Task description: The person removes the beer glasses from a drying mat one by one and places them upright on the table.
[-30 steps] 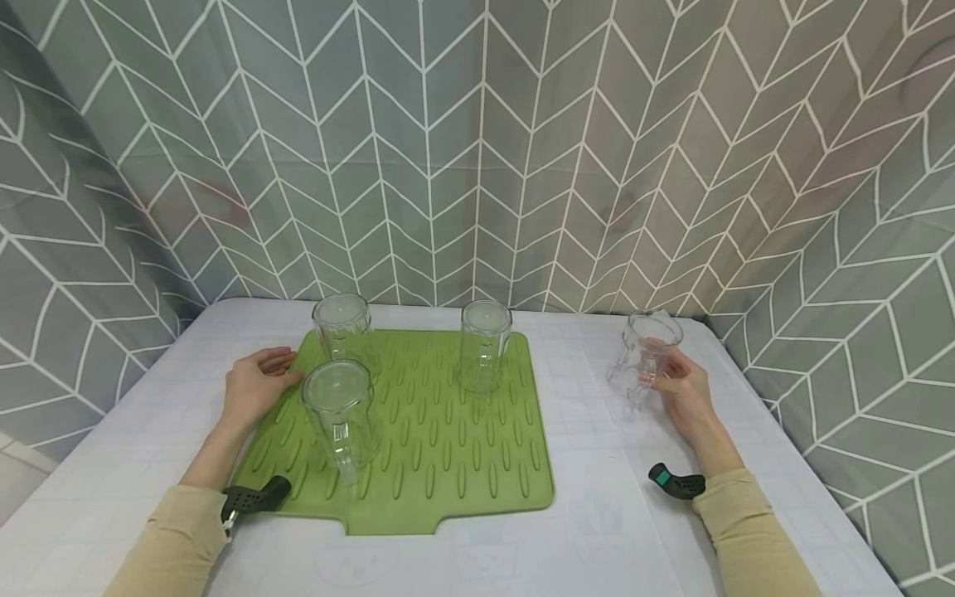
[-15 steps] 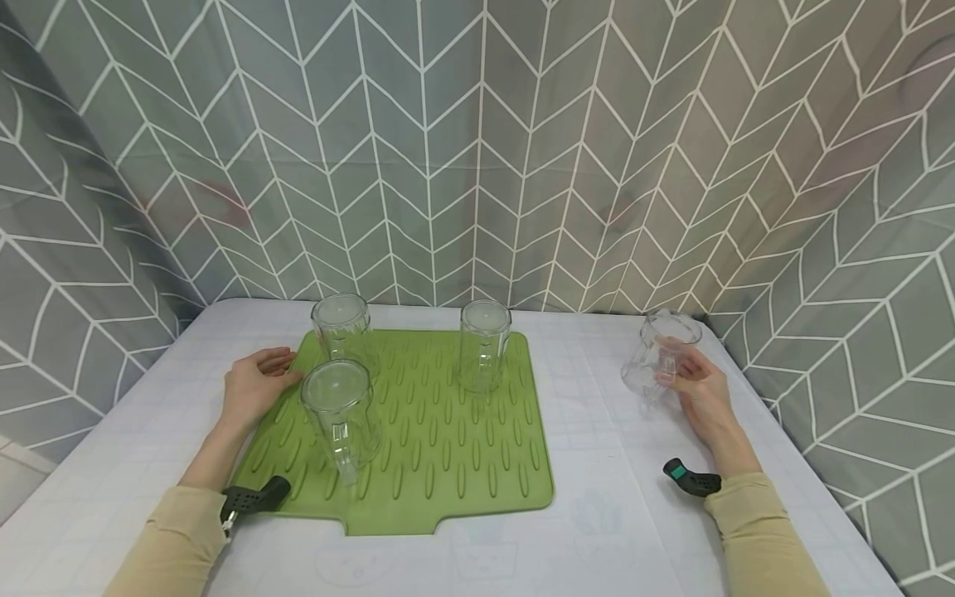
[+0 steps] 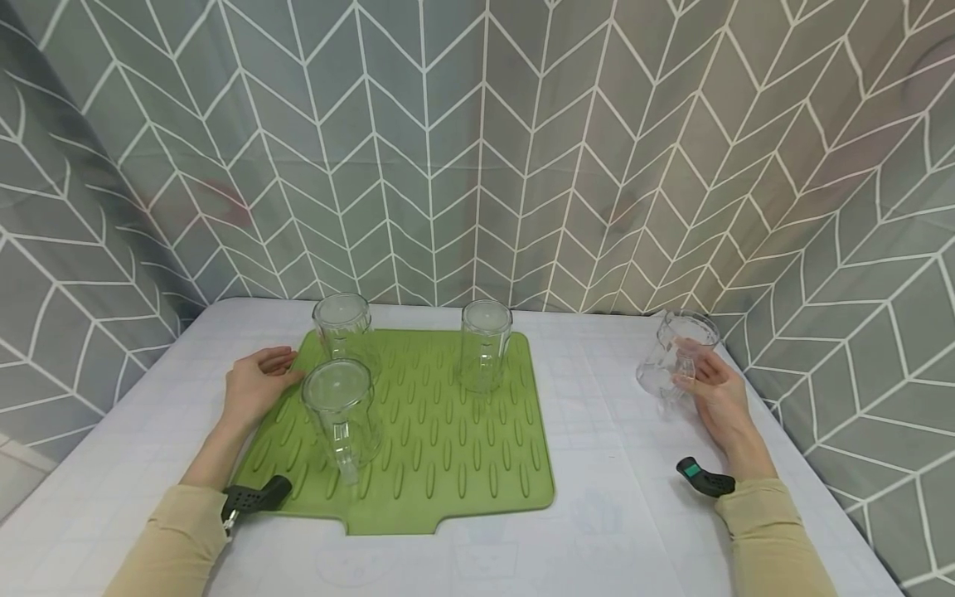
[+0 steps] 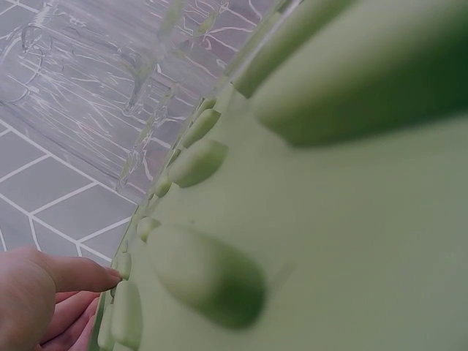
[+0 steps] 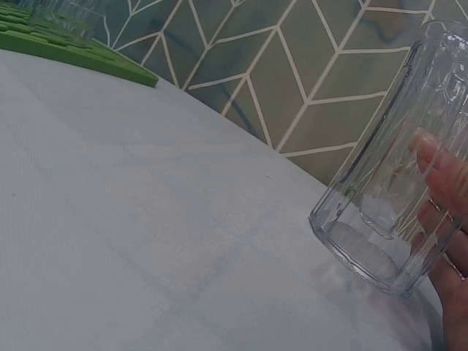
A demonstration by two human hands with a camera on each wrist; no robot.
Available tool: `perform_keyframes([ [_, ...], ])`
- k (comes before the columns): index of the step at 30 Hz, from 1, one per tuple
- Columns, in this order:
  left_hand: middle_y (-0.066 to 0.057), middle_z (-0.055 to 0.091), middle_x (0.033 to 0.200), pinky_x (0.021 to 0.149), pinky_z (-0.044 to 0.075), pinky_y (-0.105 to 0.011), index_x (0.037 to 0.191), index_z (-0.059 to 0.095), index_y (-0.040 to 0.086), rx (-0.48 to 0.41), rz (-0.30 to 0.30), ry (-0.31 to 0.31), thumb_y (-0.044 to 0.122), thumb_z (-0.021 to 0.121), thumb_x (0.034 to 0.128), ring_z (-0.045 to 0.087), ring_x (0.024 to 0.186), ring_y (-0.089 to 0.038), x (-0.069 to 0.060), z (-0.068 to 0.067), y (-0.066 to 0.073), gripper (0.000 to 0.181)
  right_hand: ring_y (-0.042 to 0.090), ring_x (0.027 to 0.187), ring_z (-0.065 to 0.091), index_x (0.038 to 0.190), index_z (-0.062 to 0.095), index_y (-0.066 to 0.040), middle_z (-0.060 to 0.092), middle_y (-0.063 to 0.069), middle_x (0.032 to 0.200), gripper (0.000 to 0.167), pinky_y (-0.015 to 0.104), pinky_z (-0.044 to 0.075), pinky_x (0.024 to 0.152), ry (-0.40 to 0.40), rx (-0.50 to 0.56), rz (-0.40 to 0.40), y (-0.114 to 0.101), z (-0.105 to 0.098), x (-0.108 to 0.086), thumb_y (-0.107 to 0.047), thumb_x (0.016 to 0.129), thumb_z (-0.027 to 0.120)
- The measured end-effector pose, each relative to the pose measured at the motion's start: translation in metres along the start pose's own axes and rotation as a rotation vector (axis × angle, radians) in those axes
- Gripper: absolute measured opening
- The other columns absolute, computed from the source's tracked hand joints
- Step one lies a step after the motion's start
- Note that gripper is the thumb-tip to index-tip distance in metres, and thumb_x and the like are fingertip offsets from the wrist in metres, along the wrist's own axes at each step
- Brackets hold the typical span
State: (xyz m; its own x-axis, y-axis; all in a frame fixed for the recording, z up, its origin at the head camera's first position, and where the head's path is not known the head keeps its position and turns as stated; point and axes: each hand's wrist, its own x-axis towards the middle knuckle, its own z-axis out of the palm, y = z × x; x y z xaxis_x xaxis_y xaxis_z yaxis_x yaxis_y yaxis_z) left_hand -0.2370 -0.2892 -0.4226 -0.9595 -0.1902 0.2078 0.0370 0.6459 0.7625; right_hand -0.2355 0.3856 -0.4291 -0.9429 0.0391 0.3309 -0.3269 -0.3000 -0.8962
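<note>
My right hand point(image 3: 722, 400) grips a clear glass mug point(image 3: 662, 365) by its handle at the right end of the table. That mug has its open mouth up. In the right wrist view the mug point(image 5: 365, 219) shows its base low over the white cloth; whether they touch I cannot tell. My left hand point(image 3: 257, 385) rests at the left edge of a green ribbed drying mat point(image 3: 433, 464). In the left wrist view the thumb point(image 4: 84, 274) touches the mat's edge; the other fingers lie loosely curled beside it, partly hidden.
Three more glass mugs stand upside down on the mat: one at back left point(image 3: 341, 319), one at front left point(image 3: 337, 394) and one at back right point(image 3: 485, 344). White cloth point(image 3: 597, 464) covers the table. A patterned curtain point(image 3: 477, 166) hangs close behind.
My right hand has moved the glass mug to the right, toward the table's far right corner. My left hand, the mat and the other mugs have stayed put.
</note>
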Motion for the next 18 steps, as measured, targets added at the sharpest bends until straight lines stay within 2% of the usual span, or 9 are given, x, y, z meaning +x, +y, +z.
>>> perform_keyframes([
  [5,-0.031,0.063,0.126,0.073,0.049,-0.001,0.134,0.054,-0.012,-0.005,-0.003,-0.005,0.011,0.071,0.0904,0.064,0.114,-0.045,-0.0005,-0.0004,0.0007,0.052,0.003,0.121,0.058,0.136,0.057,-0.005,0.065,-0.006,0.128,0.060,0.015,0.055,0.091,0.017,-0.052,0.003,0.0006,-0.0005,-0.0011,0.027,0.085,0.056],
  [9,-0.032,0.063,0.126,0.073,0.051,-0.003,0.134,0.054,-0.012,-0.002,-0.002,-0.004,0.011,0.071,0.0906,0.064,0.114,-0.045,-0.0010,-0.0005,0.0014,0.052,0.003,0.126,0.054,0.141,0.052,-0.003,0.062,-0.007,0.132,0.061,0.015,0.053,0.095,0.021,-0.079,0.015,-0.0005,0.0007,-0.0023,0.024,0.086,0.057],
  [16,-0.032,0.063,0.126,0.070,0.046,0.001,0.134,0.054,-0.012,-0.005,-0.005,-0.003,0.010,0.070,0.0906,0.064,0.114,-0.045,-0.0004,-0.0003,0.0011,0.051,-0.001,0.123,0.051,0.147,0.047,-0.012,0.057,-0.011,0.136,0.069,0.008,0.049,0.094,0.091,-0.223,0.104,-0.0022,0.0048,-0.0029,0.011,0.086,0.070],
  [18,-0.031,0.063,0.126,0.071,0.047,0.000,0.134,0.054,-0.011,-0.004,-0.010,-0.005,0.011,0.070,0.0906,0.064,0.114,-0.045,-0.0003,-0.0003,0.0011,0.052,-0.001,0.123,0.051,0.147,0.048,-0.013,0.056,-0.011,0.136,0.070,0.008,0.049,0.094,0.109,-0.227,0.113,-0.0019,0.0049,-0.0024,0.011,0.085,0.071],
])
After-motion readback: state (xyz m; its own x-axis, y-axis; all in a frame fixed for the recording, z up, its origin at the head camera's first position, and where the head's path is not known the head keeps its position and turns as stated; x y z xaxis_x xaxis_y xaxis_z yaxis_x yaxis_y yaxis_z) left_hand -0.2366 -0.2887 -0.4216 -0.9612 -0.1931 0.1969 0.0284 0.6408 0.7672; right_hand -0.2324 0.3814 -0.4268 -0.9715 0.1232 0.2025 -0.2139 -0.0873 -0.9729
